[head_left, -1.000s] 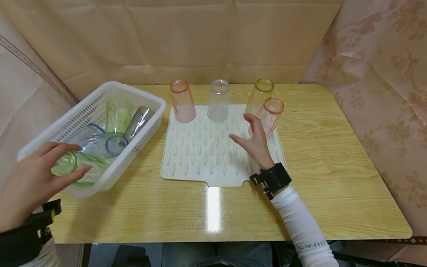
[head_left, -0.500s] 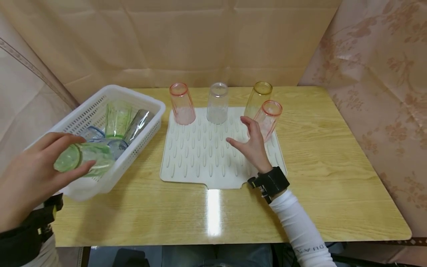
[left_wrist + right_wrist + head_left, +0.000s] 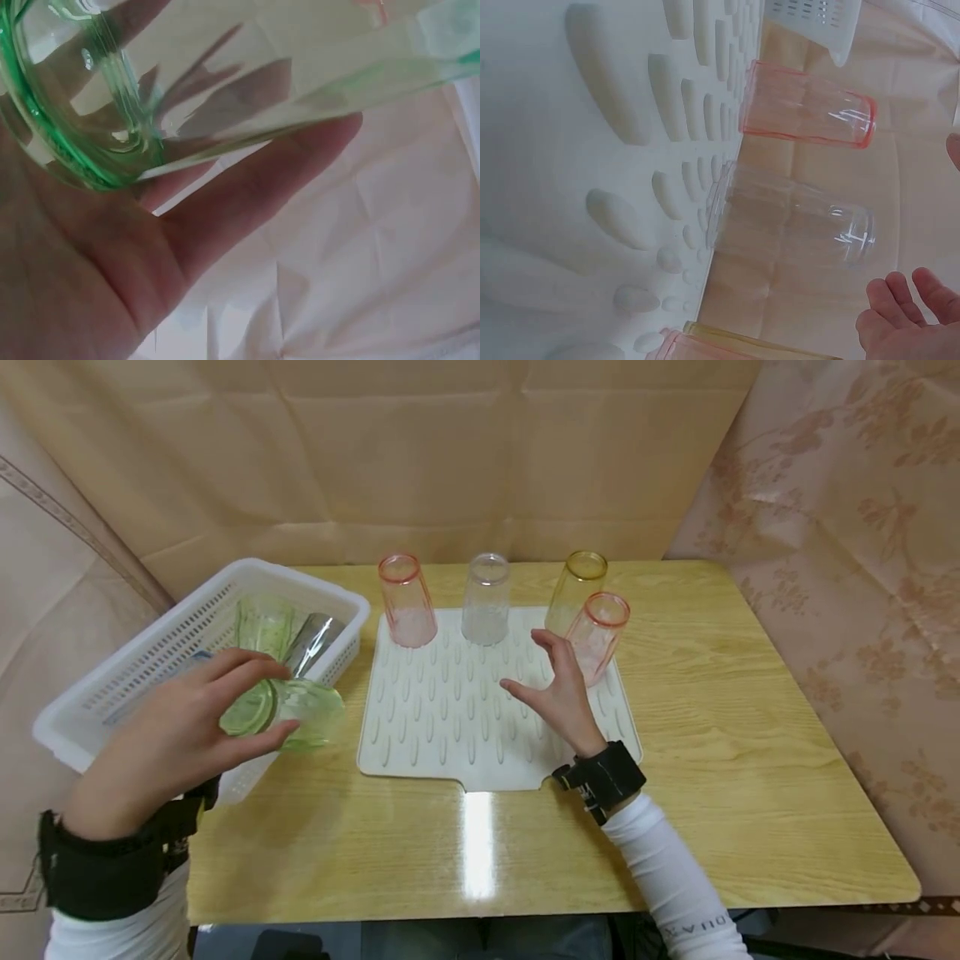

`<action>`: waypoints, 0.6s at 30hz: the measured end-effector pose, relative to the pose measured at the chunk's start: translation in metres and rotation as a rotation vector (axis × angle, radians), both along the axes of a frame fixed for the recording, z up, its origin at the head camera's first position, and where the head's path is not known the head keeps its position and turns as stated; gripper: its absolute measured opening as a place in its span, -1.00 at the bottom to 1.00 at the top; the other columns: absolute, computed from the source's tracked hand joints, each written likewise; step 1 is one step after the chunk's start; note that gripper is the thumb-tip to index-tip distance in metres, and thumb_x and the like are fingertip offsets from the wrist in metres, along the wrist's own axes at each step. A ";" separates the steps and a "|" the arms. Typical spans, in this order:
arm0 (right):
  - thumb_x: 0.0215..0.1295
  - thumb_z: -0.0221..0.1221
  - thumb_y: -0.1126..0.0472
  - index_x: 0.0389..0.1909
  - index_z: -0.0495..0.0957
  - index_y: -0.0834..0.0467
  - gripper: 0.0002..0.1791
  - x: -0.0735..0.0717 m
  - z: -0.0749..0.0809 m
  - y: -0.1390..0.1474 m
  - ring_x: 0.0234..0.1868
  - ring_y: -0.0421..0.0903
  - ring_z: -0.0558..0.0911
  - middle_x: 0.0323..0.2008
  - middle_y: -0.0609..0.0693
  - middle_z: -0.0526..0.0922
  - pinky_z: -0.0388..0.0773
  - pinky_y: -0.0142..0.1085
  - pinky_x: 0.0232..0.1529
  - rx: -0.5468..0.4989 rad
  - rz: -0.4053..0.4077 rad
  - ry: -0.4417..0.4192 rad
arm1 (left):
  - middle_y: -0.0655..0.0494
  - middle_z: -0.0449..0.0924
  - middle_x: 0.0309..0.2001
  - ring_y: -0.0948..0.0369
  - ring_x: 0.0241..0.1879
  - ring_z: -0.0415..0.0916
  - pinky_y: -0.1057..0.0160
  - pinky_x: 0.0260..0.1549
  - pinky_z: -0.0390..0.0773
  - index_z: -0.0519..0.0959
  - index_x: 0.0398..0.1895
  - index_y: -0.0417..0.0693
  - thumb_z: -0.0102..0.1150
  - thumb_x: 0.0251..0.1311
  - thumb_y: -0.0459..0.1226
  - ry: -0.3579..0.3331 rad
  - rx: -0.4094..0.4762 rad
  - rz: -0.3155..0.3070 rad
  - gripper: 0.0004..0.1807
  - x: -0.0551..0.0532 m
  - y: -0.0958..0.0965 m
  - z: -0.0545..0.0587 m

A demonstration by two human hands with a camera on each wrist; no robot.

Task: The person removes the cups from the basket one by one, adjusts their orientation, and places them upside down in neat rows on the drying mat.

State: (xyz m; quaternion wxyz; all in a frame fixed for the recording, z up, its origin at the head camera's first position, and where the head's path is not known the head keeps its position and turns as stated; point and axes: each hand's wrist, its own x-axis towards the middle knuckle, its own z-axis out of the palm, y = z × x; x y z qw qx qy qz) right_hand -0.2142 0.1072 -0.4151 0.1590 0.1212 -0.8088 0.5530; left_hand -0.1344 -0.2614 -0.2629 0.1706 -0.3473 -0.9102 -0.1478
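A green drinking glass [image 3: 311, 714], lying sideways with its thick base towards the palm, is gripped by my left hand [image 3: 180, 718] over the front right side of the white basket [image 3: 60, 739]. In the left wrist view the thumb runs along the glass [image 3: 75, 161]. My right hand [image 3: 558, 702] hovers over the white drying mat [image 3: 450, 735], thumb and fingers spread and holding nothing. Close behind it, a pink glass [image 3: 597, 639] stands upside down on the mat, in front of a yellow glass [image 3: 573, 589].
A second pink glass [image 3: 408, 610] and a clear glass [image 3: 487, 606] stand upside down along the mat's back edge. Inside the basket are another green glass [image 3: 264, 622] and a dark grey glass [image 3: 313, 643]. A wooden table [image 3: 750, 760] carries everything, with a cloth wall behind.
My left hand has lifted the green glass out of the basket and carried it rightwards to the basket's side. The right hand has stayed nearly in place over the mat.
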 end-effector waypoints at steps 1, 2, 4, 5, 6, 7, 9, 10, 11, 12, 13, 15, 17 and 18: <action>-0.03 0.48 0.30 0.28 0.26 0.32 -0.15 0.001 0.000 0.000 0.29 0.06 0.29 0.22 0.20 0.34 0.16 -0.19 0.34 0.006 0.002 -0.002 | -0.04 0.55 -0.15 0.09 -0.39 0.53 0.03 -0.50 0.54 0.56 -0.08 -0.17 0.33 0.11 0.05 -0.006 0.004 -0.018 -0.48 -0.003 0.004 -0.002; -0.03 0.48 0.29 0.28 0.26 0.31 -0.15 0.002 0.000 -0.001 0.29 0.06 0.30 0.22 0.20 0.34 0.17 -0.18 0.33 0.012 0.004 -0.003 | -0.03 0.55 -0.15 0.09 -0.38 0.53 0.04 -0.49 0.54 0.56 -0.08 -0.17 0.36 0.09 0.01 -0.010 0.012 -0.039 -0.50 -0.006 0.008 -0.003; -0.03 0.48 0.28 0.28 0.27 0.31 -0.15 0.003 0.000 -0.002 0.29 0.06 0.31 0.22 0.20 0.35 0.19 -0.15 0.31 0.022 0.014 -0.002 | -0.01 0.55 -0.15 0.11 -0.38 0.53 0.06 -0.49 0.54 0.56 -0.07 -0.17 0.39 0.05 -0.04 -0.017 0.025 -0.077 -0.52 -0.012 0.016 -0.007; -0.04 0.48 0.27 0.28 0.27 0.30 -0.15 0.004 0.000 -0.003 0.29 0.06 0.31 0.21 0.19 0.35 0.20 -0.14 0.31 0.028 0.017 -0.001 | 0.00 0.55 -0.16 0.11 -0.38 0.53 0.06 -0.49 0.55 0.56 -0.08 -0.17 0.41 0.02 -0.07 -0.024 0.022 -0.086 -0.52 -0.015 0.020 -0.009; -0.04 0.49 0.27 0.27 0.28 0.30 -0.15 0.005 -0.001 -0.004 0.28 0.06 0.32 0.21 0.19 0.36 0.22 -0.13 0.30 0.032 0.019 0.001 | 0.00 0.55 -0.16 0.11 -0.38 0.52 0.06 -0.48 0.55 0.56 -0.07 -0.16 0.43 0.00 -0.09 -0.036 0.016 -0.093 -0.52 -0.017 0.025 -0.011; -0.06 0.49 0.28 0.27 0.29 0.30 -0.15 0.005 -0.002 -0.005 0.28 0.06 0.33 0.20 0.20 0.37 0.23 -0.13 0.29 0.035 0.020 0.006 | 0.00 0.55 -0.16 0.11 -0.37 0.52 0.06 -0.47 0.56 0.56 -0.07 -0.16 0.47 -0.06 -0.15 -0.046 0.013 -0.102 -0.51 -0.020 0.029 -0.012; -0.07 0.50 0.28 0.26 0.30 0.31 -0.15 0.006 -0.003 -0.007 0.27 0.06 0.34 0.19 0.20 0.38 0.23 -0.14 0.28 0.043 0.021 0.017 | -0.01 0.56 -0.14 0.10 -0.33 0.53 0.04 -0.42 0.57 0.56 -0.07 -0.16 0.49 -0.10 -0.21 -0.075 0.004 -0.114 -0.50 -0.025 0.039 -0.015; -0.08 0.50 0.29 0.26 0.30 0.31 -0.15 0.007 -0.003 -0.007 0.26 0.06 0.34 0.19 0.20 0.38 0.23 -0.14 0.28 0.047 0.023 0.019 | -0.02 0.56 -0.14 0.09 -0.34 0.53 0.04 -0.42 0.57 0.56 -0.07 -0.17 0.50 -0.11 -0.21 -0.086 0.001 -0.120 -0.50 -0.027 0.044 -0.016; -0.08 0.50 0.29 0.26 0.31 0.30 -0.15 0.007 -0.004 -0.007 0.26 0.05 0.34 0.18 0.19 0.38 0.23 -0.15 0.28 0.048 0.024 0.021 | -0.02 0.55 -0.14 0.09 -0.35 0.53 0.05 -0.43 0.57 0.56 -0.08 -0.17 0.50 -0.10 -0.20 -0.093 -0.003 -0.124 -0.51 -0.030 0.048 -0.018; -0.09 0.51 0.29 0.26 0.31 0.30 -0.15 0.008 -0.004 -0.008 0.26 0.05 0.34 0.18 0.19 0.39 0.23 -0.15 0.28 0.047 0.027 0.024 | -0.02 0.55 -0.14 0.10 -0.37 0.52 0.07 -0.42 0.57 0.56 -0.08 -0.18 0.49 -0.09 -0.20 -0.101 -0.004 -0.130 -0.51 -0.032 0.053 -0.019; -0.09 0.51 0.29 0.26 0.31 0.30 -0.15 0.008 -0.004 -0.008 0.26 0.05 0.34 0.18 0.18 0.39 0.23 -0.15 0.28 0.048 0.030 0.025 | -0.01 0.55 -0.15 0.10 -0.38 0.52 0.09 -0.41 0.57 0.56 -0.09 -0.19 0.48 -0.07 -0.19 -0.107 -0.005 -0.135 -0.52 -0.035 0.057 -0.021; -0.08 0.51 0.28 0.26 0.31 0.30 -0.15 0.009 -0.004 -0.009 0.26 0.05 0.34 0.18 0.18 0.39 0.23 -0.15 0.28 0.049 0.039 0.026 | -0.01 0.54 -0.16 0.10 -0.37 0.51 0.10 -0.41 0.57 0.56 -0.10 -0.20 0.47 -0.03 -0.16 -0.128 -0.017 -0.135 -0.53 -0.040 0.064 -0.023; -0.08 0.51 0.28 0.26 0.31 0.29 -0.15 0.008 -0.003 -0.010 0.26 0.04 0.34 0.18 0.17 0.39 0.23 -0.15 0.29 0.046 0.047 0.025 | -0.01 0.54 -0.17 0.10 -0.36 0.50 0.12 -0.40 0.57 0.56 -0.09 -0.20 0.46 -0.02 -0.15 -0.147 -0.022 -0.140 -0.54 -0.044 0.069 -0.025; -0.08 0.50 0.28 0.26 0.31 0.30 -0.15 0.008 -0.002 -0.011 0.27 0.04 0.34 0.18 0.17 0.39 0.23 -0.15 0.29 0.045 0.052 0.026 | -0.01 0.55 -0.16 0.10 -0.33 0.51 0.11 -0.37 0.57 0.56 -0.09 -0.20 0.45 -0.01 -0.14 -0.159 -0.029 -0.139 -0.53 -0.046 0.072 -0.025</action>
